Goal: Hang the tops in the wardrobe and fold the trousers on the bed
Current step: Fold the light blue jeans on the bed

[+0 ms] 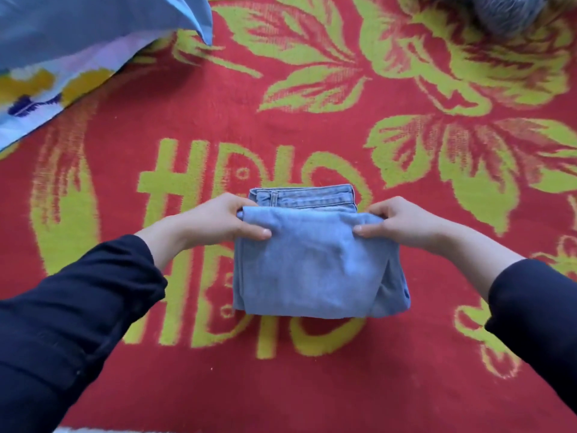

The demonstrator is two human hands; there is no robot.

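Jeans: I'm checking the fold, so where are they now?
Head view: the jeans lie folded mid-frame on the red blanket, left hand and right hand gripping the top layer's far corners.

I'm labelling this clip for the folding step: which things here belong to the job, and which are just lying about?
Part of the job:
jeans, folded
left hand and right hand, both gripping the top fold
red blanket under them

Lying about:
flowered pillow
grey fuzzy thing, top edge

From my remote feed, a red blanket (312, 385) with yellow-green flowers and large letters fills the view under soft, even light. A blue floral pillow (62, 57) lies upper left, and a blurred grey fuzzy object (509, 10) top right.
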